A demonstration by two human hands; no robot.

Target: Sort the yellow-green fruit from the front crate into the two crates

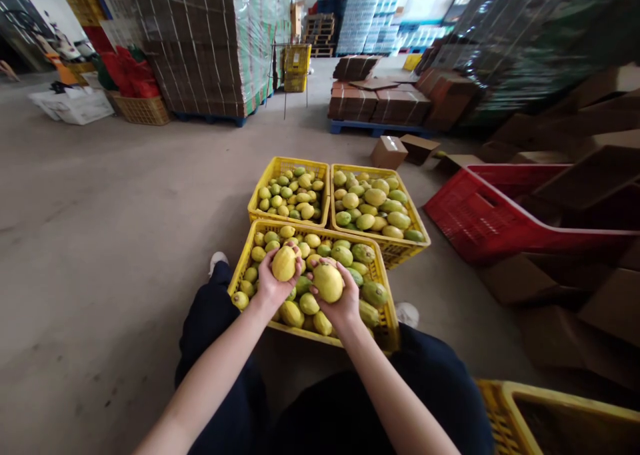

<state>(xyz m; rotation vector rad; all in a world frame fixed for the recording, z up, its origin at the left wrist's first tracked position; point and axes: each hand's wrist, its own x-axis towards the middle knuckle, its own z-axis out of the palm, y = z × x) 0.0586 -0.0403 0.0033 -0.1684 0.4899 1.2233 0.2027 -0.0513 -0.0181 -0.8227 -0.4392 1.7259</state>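
Note:
My left hand (269, 283) is wrapped round a yellow papaya (285, 264). My right hand (346, 304) grips a second, rounder yellow papaya (328, 283), its dark stem end turned up. Both fruits are held side by side, a little apart, over the near yellow crate (389, 322). That crate is full of yellow and green papayas (292, 314) of mixed sizes. Behind it stand two more yellow crates, the left one (250, 202) with smaller fruit and the right one (425, 236) with larger fruit.
A red crate (460, 222) with cardboard boxes (530, 278) around it stands on the right. Another yellow crate (510, 402) is at the lower right. Farther back are wrapped pallet stacks (195, 48), flat cartons on a blue pallet (345, 127) and a small box (389, 152).

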